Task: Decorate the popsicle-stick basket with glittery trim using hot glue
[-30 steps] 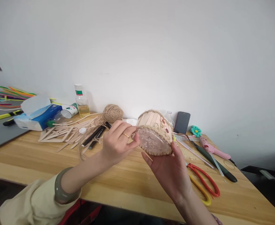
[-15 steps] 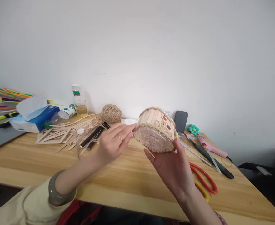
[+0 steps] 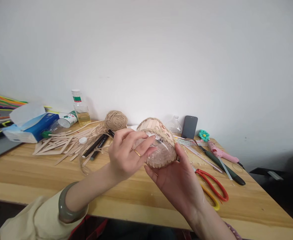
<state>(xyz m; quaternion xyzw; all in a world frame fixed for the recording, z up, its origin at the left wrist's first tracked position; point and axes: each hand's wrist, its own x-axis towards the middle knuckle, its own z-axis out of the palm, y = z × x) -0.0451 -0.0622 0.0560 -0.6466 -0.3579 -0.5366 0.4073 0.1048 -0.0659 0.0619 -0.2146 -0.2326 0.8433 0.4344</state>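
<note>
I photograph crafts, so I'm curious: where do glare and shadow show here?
In the head view, glints on the clear base of the stick-covered container; the white wall brightest around mid-frame, dimmer at lower right; a soft shadow beside the clear bottle.

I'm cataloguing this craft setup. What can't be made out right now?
In the head view:
Stick-covered container: far end faces away.
Clear base: partly covered by the left hand.
Right hand: some fingers behind the container.
Scissors: blades mostly behind the right hand.
Coloured strips: cut off by left edge.
Black marker: lettering too small.
</note>
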